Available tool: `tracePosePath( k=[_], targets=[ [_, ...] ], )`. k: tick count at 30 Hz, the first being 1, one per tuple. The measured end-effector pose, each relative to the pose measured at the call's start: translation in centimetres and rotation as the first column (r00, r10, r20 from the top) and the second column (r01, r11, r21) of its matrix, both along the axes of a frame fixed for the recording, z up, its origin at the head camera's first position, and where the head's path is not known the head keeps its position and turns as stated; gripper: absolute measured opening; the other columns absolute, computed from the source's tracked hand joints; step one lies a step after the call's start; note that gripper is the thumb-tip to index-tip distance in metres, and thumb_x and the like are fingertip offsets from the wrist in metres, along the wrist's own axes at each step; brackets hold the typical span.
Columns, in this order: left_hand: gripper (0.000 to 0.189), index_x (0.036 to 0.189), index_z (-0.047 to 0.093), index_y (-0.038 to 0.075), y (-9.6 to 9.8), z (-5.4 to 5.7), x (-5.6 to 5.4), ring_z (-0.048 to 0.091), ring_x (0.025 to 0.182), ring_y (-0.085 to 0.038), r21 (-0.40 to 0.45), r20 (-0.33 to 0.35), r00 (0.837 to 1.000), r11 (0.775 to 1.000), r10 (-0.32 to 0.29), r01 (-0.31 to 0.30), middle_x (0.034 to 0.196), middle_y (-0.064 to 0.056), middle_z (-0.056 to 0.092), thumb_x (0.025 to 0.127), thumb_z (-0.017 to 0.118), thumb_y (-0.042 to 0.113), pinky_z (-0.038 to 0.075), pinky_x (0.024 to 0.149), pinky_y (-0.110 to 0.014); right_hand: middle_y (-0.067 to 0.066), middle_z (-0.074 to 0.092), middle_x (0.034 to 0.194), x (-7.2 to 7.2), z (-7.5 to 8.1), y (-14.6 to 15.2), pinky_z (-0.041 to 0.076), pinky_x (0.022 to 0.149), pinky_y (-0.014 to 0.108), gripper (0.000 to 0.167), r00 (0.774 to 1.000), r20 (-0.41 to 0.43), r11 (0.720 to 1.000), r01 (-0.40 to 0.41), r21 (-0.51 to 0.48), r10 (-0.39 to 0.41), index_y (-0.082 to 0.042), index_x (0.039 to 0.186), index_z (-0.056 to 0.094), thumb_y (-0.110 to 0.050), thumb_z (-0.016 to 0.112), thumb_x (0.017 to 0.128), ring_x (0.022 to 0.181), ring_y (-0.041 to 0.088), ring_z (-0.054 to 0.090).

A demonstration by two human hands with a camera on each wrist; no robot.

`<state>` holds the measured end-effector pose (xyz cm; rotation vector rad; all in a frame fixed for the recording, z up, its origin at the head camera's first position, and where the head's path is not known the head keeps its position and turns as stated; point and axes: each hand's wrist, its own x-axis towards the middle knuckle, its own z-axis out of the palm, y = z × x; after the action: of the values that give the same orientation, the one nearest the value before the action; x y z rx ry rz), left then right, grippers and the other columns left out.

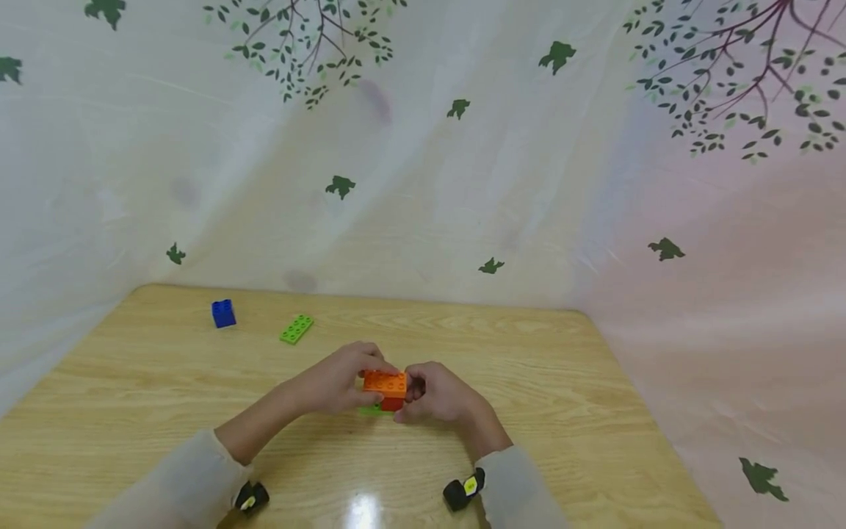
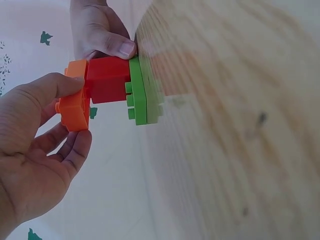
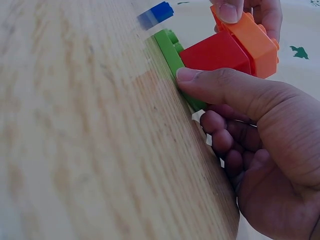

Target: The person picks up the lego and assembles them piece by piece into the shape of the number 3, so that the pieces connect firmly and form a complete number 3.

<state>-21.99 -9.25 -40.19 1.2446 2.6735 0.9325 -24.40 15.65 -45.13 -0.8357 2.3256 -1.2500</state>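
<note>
Orange brick [image 1: 386, 382], pinched in the left hand's grip [image 1: 344, 380], lies left-to-right atop the red brick [image 1: 393, 404], lower centre; the right hand [image 1: 444, 394] seemingly pinches the green plate [image 2: 139, 92] beneath.

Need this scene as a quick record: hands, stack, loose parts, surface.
left hand: pinches orange rectangular plastic brick
right hand: holds stack at its base, a flat green plastic plate
stack: orange brick over red plastic brick, on that plate
orange fully seated: cannot tell
loose, toward far edge: blue cube-like plastic brick, rectangular bright-green plastic plate
surface: wood-grain table
</note>
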Motion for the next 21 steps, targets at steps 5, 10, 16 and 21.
tracePosePath(
  k=[5, 10, 16, 21],
  targets=[
    [0.036, 0.125, 0.074, 0.01, 0.1, 0.28, 0.01, 0.054, 0.093, -0.012, -0.011, -0.006, 1.0, 1.0, -0.005, 0.005, 0.105, 0.006, 0.061, 0.09, 0.079, 0.013, 0.054, 0.081, -0.036, -0.004, 0.061, 0.081, -0.08, 0.03, 0.02, 0.042, 0.063, 0.024, 0.025, 1.0, -0.011, 1.0, -0.011, 0.002, 0.011, -0.018, 0.098, 0.069, -0.02, 0.089, 0.082, 0.072, 0.011, 0.051],
    [0.036, 0.124, 0.075, 0.009, 0.08, 0.59, -0.02, 0.054, 0.09, -0.011, -0.034, -0.03, 0.999, 0.999, -0.014, 0.013, 0.104, 0.005, 0.062, 0.089, 0.08, 0.013, 0.052, 0.08, -0.03, -0.003, 0.061, 0.081, -0.02, 0.08, -0.02, 0.042, 0.064, 0.024, 0.025, 1.0, -0.009, 1.0, -0.01, 0.006, 0.01, -0.019, 0.099, 0.069, -0.02, 0.088, 0.082, 0.073, 0.012, 0.051],
    [0.035, 0.123, 0.075, 0.006, -0.03, 0.65, 0.02, 0.056, 0.091, -0.011, -0.057, -0.034, 0.999, 0.998, -0.01, 0.008, 0.105, 0.003, 0.061, 0.089, 0.08, 0.012, 0.055, 0.081, -0.033, -0.003, 0.061, 0.081, 0.04, 0.19, -0.05, 0.042, 0.063, 0.024, 0.025, 1.0, -0.015, 1.0, 0.003, 0.009, -0.003, -0.019, 0.096, 0.07, -0.021, 0.089, 0.081, 0.073, 0.012, 0.051],
    [0.036, 0.123, 0.074, 0.004, -0.1, 0.55, 0.01, 0.056, 0.091, -0.011, -0.059, -0.016, 1.0, 0.998, -0.009, 0.008, 0.105, 0.003, 0.061, 0.089, 0.08, 0.01, 0.056, 0.081, -0.033, -0.003, 0.061, 0.082, 0.06, 0.12, -0.11, 0.043, 0.064, 0.024, 0.024, 1.0, -0.009, 1.0, 0.005, 0.009, -0.005, -0.019, 0.095, 0.07, -0.021, 0.09, 0.081, 0.073, 0.012, 0.051]
  ],
)
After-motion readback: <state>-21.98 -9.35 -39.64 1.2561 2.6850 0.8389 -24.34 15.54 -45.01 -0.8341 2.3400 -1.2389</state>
